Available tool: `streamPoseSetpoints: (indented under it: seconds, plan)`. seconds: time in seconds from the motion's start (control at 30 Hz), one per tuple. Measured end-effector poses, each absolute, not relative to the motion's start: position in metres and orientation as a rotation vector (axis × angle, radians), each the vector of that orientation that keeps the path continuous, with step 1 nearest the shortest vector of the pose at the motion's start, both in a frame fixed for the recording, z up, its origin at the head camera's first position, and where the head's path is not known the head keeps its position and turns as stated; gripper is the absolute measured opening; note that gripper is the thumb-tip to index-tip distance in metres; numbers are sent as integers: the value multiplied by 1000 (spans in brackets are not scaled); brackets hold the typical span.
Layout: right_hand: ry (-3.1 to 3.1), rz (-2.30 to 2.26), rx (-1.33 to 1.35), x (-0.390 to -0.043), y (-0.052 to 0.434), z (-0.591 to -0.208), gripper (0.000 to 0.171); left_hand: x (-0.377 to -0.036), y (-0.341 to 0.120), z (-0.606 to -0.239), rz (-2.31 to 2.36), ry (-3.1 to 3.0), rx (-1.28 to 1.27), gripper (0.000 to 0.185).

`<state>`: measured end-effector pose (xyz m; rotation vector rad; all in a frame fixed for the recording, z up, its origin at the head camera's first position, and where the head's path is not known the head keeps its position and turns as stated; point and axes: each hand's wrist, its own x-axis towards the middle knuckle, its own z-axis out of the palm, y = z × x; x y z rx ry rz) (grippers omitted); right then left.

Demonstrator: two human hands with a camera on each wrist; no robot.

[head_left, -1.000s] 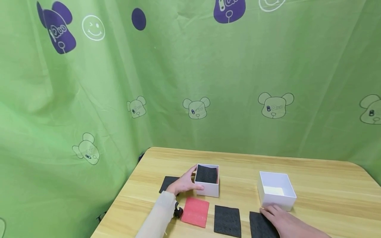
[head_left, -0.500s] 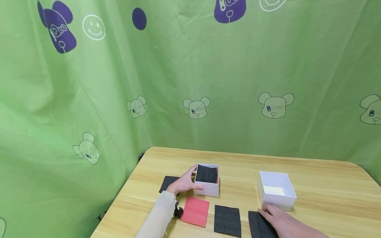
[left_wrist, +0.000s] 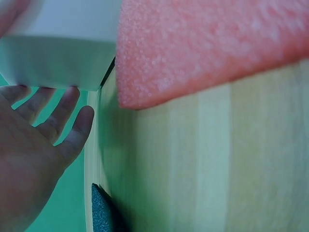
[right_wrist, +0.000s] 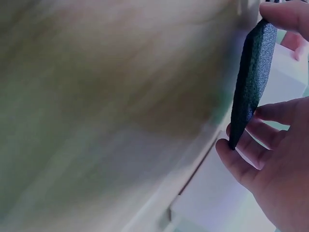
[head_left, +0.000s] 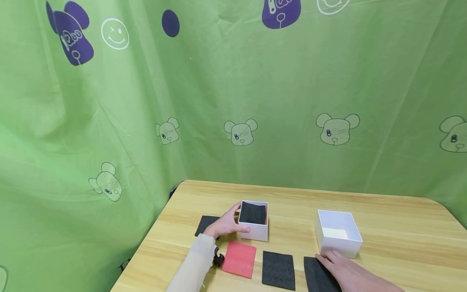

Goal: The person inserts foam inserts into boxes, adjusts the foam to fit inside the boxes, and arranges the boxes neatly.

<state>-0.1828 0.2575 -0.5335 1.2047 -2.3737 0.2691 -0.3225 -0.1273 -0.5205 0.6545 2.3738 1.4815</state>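
My left hand (head_left: 227,224) holds a small white box (head_left: 254,233), its thumb on the front face and fingers along the left side. A black foam sheet (head_left: 253,213) lies inside that box, with a strip of red beside it. In the left wrist view, the fingertips touch the white box (left_wrist: 58,58). My right hand (head_left: 341,267) grips another black foam sheet (head_left: 316,275) at the table's front, partly covering it. The right wrist view has this foam sheet (right_wrist: 251,77) between thumb and fingers, seen nearly edge-on.
A second white box (head_left: 339,245) with a pale piece at its bottom stands just beyond my right hand. A red foam sheet (head_left: 239,259) and a black foam square (head_left: 278,270) lie between the hands. Another black sheet (head_left: 205,224) is partly under my left wrist.
The black foam sheet in my right hand has shifted slightly left and away from the table's front, the hand moving a little with it. My left hand stays on its box.
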Motion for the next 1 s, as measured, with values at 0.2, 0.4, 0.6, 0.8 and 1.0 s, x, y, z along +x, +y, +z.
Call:
streamPoseSetpoints:
  seconds: [0.2,0.4,0.6,0.8,1.0]
  plan:
    - [-2424,312,1180,-178,251,-520,97,-323,-128,-520,1494,2364,662,100]
    - [-2479,293,1154,-173,243,-508,101,-323,-128,-522,1492,2368,678,99]
    - [-2553,291,1135,-173,235,-500,96,-325,-128,-524,1506,2354,668,99]
    - [-2551,267,1172,-177,224,-488,88,-326,-128,-523,1504,2340,656,98]
    - [-2616,275,1140,-183,210,-473,90,-326,-127,-525,1509,2341,650,97]
